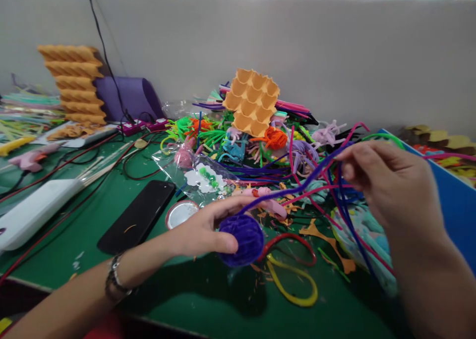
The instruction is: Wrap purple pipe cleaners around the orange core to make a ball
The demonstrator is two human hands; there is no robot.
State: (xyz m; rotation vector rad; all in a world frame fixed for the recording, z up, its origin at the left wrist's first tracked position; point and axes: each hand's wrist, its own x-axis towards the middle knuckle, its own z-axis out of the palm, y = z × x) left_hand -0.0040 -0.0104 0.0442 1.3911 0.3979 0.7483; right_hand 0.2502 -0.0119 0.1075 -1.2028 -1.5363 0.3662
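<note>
A fuzzy purple ball wound from pipe cleaner (245, 242) sits in my left hand (208, 230), my thumb on its near side and the fingers behind it. From the top of the ball a purple pipe cleaner (297, 189) runs up to the right. Its upper part is pinched between the thumb and fingers of my right hand (390, 180). Dark blue and pink pipe cleaners (345, 210) hang and cross just below my right hand. Beneath the ball lie a red loop (308, 254) and a yellow loop (314, 294) on the green table (178, 289).
A black phone (137, 215) lies left of centre, beside a white holder with sticks (40, 212). Farther left is a pink glue gun (33, 158) with cables. Colourful pipe-cleaner pieces (223, 141) heap up at the back, under an orange egg-crate piece (253, 101). A blue board (453, 205) stands right.
</note>
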